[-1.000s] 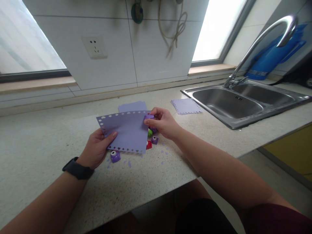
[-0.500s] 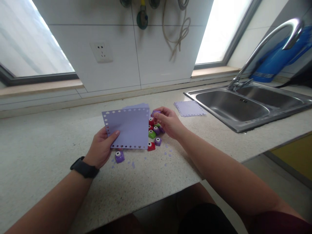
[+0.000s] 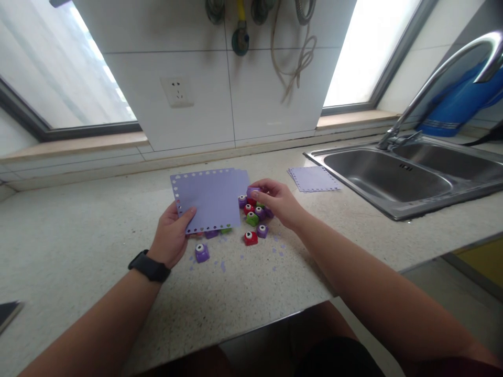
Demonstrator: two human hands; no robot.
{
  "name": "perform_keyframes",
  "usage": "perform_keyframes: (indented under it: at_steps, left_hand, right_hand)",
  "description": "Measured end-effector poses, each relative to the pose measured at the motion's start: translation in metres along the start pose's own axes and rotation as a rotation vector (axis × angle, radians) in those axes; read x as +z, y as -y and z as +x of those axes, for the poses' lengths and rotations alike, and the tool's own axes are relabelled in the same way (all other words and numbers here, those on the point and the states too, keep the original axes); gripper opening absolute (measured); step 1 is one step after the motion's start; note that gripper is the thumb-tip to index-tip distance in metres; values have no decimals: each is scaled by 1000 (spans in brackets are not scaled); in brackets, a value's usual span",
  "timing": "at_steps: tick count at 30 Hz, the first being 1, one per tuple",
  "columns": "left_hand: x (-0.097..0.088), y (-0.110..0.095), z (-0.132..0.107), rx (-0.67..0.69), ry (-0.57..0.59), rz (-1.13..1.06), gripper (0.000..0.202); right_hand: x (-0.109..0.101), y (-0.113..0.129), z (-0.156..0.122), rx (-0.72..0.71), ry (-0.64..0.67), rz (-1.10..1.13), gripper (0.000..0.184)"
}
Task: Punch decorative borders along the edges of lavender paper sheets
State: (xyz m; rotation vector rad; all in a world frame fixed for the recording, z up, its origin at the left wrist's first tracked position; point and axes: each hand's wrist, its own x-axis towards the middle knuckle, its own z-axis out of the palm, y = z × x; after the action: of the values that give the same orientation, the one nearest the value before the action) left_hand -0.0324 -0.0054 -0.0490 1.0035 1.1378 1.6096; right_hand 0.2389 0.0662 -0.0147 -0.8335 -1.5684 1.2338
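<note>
Lilac sheet [image 3: 212, 201]: raised above the counter [image 3: 251, 285], tilted toward the viewer; small shaped cutouts run along top, left and bottom edges.
Left hand [image 3: 173, 233]: grips the lilac sheet by its lower left side, thumb flat on the near face, other fingers mostly hidden behind.
Right hand [image 3: 277, 201]: thumb and fingers closed around a purple punch, just right of the lilac sheet.
Purple punch [image 3: 253, 192]: held up over the punch cluster, partly covered by the fingers.
Punch cluster [image 3: 252, 218]: red, green and purple pieces with white round tops, crowded on the counter below the right hand.
Below the sheet's bottom edge: more coloured pieces peek out, partly hidden; a lone punch [image 3: 201, 253], purple, sits nearer the viewer.
Paper scraps [image 3: 223, 266]: lilac bits, scattered around the lone punch and right of the cluster.
Paper behind [image 3: 243, 180]: lilac, on the counter, mostly covered from view.
Punched stack [image 3: 313, 179]: lilac squares with cutout borders, near the steel sink [image 3: 387, 209].
Left wrist: dark watch [image 3: 149, 266].
</note>
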Motion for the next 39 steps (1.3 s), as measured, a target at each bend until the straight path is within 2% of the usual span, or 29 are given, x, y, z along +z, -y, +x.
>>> perform_keyframes:
  at_steps: [3,9,12,20,32,39]
  left_hand:
    - [0,2,2,27,-21,-17,44]
    - [2,2,5,84,-75,-38,44]
    - [1,3,6,82,-107,-57,44]
    - [1,4,8,109,-147,-92,44]
    - [2,-1,8,80,-204,-61,42]
    - [2,-2,9,80,-205,-77,43]
  right_hand:
    - [2,5,-5,-85,94,-216,33]
    - [8,12,-12,-411,358,-577,19]
    - [10,10,-13,-470,453,-681,18]
    - [16,8,-16,-455,572,-847,24]
    - [15,8,-17,-475,629,-944,23]
    - [14,12,-18,-444,613,-978,24]
